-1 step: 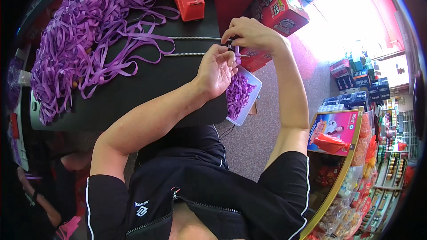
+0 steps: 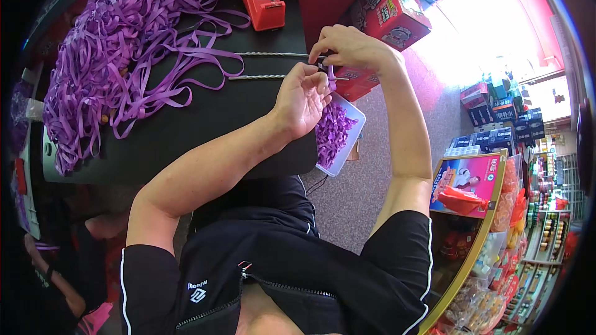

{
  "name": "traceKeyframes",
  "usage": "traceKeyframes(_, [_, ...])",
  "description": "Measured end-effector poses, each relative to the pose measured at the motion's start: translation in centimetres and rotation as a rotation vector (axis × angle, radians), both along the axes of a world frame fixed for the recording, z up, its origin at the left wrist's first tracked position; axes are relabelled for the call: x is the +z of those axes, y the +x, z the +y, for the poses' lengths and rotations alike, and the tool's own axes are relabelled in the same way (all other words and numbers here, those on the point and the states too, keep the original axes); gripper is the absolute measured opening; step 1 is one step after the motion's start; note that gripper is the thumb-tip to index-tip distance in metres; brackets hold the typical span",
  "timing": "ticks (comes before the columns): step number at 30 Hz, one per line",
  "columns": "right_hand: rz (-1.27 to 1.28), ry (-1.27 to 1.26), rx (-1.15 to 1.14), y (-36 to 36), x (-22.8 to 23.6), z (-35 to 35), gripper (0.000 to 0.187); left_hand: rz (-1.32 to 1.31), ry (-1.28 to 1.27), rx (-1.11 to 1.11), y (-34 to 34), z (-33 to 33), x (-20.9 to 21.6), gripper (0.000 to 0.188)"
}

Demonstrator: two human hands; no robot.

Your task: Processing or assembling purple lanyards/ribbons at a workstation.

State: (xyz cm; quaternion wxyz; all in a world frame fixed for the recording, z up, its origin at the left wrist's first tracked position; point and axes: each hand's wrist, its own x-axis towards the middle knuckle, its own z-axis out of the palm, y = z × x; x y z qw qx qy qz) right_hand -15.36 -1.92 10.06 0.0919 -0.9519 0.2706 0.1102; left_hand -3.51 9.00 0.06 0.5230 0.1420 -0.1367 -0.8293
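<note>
Two twisted metal rods (image 2: 267, 54) stick out over the right edge of the black table, side by side. A purple ribbon (image 2: 332, 78) is looped about the nearer rod's end, beside both hands. My left hand (image 2: 301, 100) is closed, palm up, its curled fingers against the nearer rod and the ribbon; what they pinch is hidden. Above it, my right hand (image 2: 352, 48) bends down over the farther rod's end, its fingers closed on the upper part of the ribbon. Below the hands, a translucent bin (image 2: 345, 160) holds many short purple ribbon pieces.
A big tangled heap of purple ribbon (image 2: 118, 56) covers the left of the black table (image 2: 248, 124). A red tape dispenser (image 2: 264, 6) stands at the back. Red cartons (image 2: 397, 12) are beyond my right hand; a glass display case (image 2: 465, 211) is at right. Another person's arm (image 2: 65, 285) shows lower left.
</note>
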Motion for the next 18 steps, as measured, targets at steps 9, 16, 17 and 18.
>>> traceKeyframes(9, [0.019,0.243,-0.01,-0.1,-0.8,-2.2,0.014,-0.027,0.039,-0.006,0.1,0.2,0.3,0.04])
traceKeyframes(16, [-0.173,0.203,0.075,-2.0,-1.3,-2.2,0.014,-0.04,0.043,-0.002,0.2,0.2,0.2,0.039])
traceKeyframes(17, [-0.206,0.192,0.064,-2.4,-1.1,-2.0,0.014,-0.036,0.031,-0.008,0.2,0.1,0.1,0.039])
traceKeyframes(18, [-0.239,0.182,0.054,-3.0,-0.9,-1.8,0.013,-0.029,0.016,-0.015,0.3,0.1,0.1,0.039])
